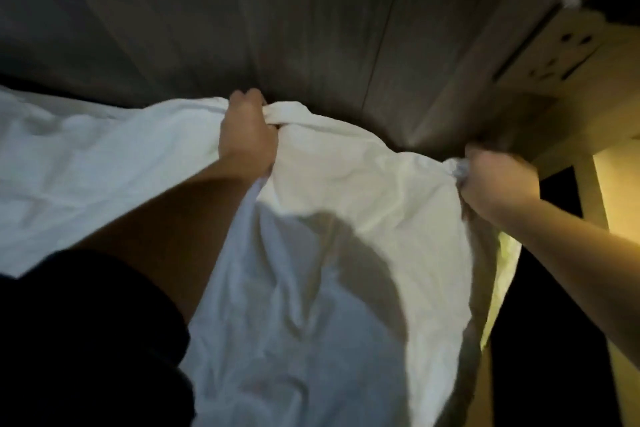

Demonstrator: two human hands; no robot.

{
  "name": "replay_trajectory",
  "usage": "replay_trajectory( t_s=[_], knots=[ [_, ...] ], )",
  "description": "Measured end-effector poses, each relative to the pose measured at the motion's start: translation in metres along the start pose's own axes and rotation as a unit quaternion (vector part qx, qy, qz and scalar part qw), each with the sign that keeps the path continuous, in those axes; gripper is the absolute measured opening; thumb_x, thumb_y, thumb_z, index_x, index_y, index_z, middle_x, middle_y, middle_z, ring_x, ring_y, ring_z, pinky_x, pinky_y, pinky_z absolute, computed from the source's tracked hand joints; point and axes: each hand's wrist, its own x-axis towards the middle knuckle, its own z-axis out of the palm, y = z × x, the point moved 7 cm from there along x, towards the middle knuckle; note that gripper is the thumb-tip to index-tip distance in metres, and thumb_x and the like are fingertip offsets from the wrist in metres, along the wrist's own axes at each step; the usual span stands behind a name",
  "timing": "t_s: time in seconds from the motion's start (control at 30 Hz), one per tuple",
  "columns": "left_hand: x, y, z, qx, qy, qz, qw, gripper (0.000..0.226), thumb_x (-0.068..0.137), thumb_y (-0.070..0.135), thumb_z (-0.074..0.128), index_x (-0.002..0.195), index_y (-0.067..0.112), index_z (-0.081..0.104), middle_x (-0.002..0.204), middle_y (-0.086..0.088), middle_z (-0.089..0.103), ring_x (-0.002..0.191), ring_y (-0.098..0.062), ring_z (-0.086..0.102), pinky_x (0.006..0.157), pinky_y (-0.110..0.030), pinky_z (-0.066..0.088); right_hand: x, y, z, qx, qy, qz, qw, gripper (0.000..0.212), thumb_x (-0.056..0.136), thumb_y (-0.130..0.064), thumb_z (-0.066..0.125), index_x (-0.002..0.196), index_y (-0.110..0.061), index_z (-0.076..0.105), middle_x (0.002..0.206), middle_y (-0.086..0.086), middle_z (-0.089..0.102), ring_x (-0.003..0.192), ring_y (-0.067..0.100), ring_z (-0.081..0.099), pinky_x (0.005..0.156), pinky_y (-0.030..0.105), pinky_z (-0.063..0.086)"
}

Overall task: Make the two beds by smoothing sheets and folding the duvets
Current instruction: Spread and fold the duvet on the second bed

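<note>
A white duvet (346,218) fills the middle and left of the head view, rumpled and lifted at its far edge. My left hand (247,130) grips a bunched fold of that edge, close to the dark wooden wall panel. My right hand (495,180) grips a corner of the same edge further right, fingers curled round the cloth. The duvet sags between the two hands and hangs down toward me. The bed beneath is hidden by the cloth.
A dark wood-grain headboard wall (277,28) rises right behind the duvet. At the right a pale panel with power sockets (561,48) stands above a lit yellowish surface (620,184). Dark floor gap lies at the lower right.
</note>
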Motion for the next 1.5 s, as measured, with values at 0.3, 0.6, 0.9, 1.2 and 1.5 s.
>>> replay_trajectory(
  t_s=[0.3,0.6,0.9,1.2,1.5],
  knots=[
    [-0.012,-0.041,0.024,0.151,0.034,0.006,0.988,0.059,0.093,0.021,0.059,0.144,0.017,0.030,0.152,-0.012,0.032,0.121,-0.036,0.053,0.101,-0.047,0.043,-0.007,-0.086,0.045,0.328,-0.135,-0.087,0.931,0.055,0.094,-0.028,0.053,0.146,-0.025,0.035,0.145,0.000,0.044,0.126,0.021,0.048,0.104,0.040,0.044],
    [-0.012,-0.041,0.020,-0.051,-0.007,0.020,0.998,0.028,0.101,0.021,0.044,0.128,0.015,0.048,0.134,-0.011,0.047,0.119,-0.026,0.051,0.100,-0.028,0.038,-0.006,-0.065,0.018,0.173,0.060,-0.016,0.983,0.008,0.097,-0.013,0.053,0.104,-0.013,0.058,0.097,0.007,0.061,0.078,0.022,0.061,0.066,0.034,0.053],
    [-0.156,-0.107,0.051,0.167,-0.111,0.109,0.974,0.070,0.093,0.057,0.010,0.155,0.025,0.006,0.162,-0.004,-0.002,0.149,-0.029,-0.001,0.117,-0.057,-0.001,-0.118,-0.160,0.063,0.150,-0.010,-0.116,0.982,0.073,0.089,-0.067,-0.005,0.154,-0.038,0.009,0.163,0.002,-0.010,0.149,0.035,-0.008,0.115,0.065,-0.004],
    [-0.365,-0.186,0.046,0.160,-0.149,0.035,0.975,0.073,0.091,0.056,0.015,0.154,0.019,0.018,0.161,-0.009,0.007,0.148,-0.031,0.006,0.115,-0.062,0.008,-0.298,-0.179,0.111,0.096,-0.033,-0.130,0.986,0.069,0.093,-0.064,0.003,0.154,-0.035,0.018,0.164,0.007,0.001,0.149,0.040,0.000,0.112,0.069,0.003],
    [-0.606,-0.258,0.034,0.160,-0.152,0.043,0.974,0.075,0.089,0.059,0.031,0.152,0.018,0.025,0.159,-0.016,0.018,0.145,-0.039,0.018,0.110,-0.066,0.008,-0.543,-0.210,0.148,0.089,-0.035,-0.127,0.987,0.066,0.092,-0.058,0.024,0.154,-0.036,0.018,0.163,0.010,0.004,0.148,0.040,-0.001,0.106,0.075,0.008]
  ],
)
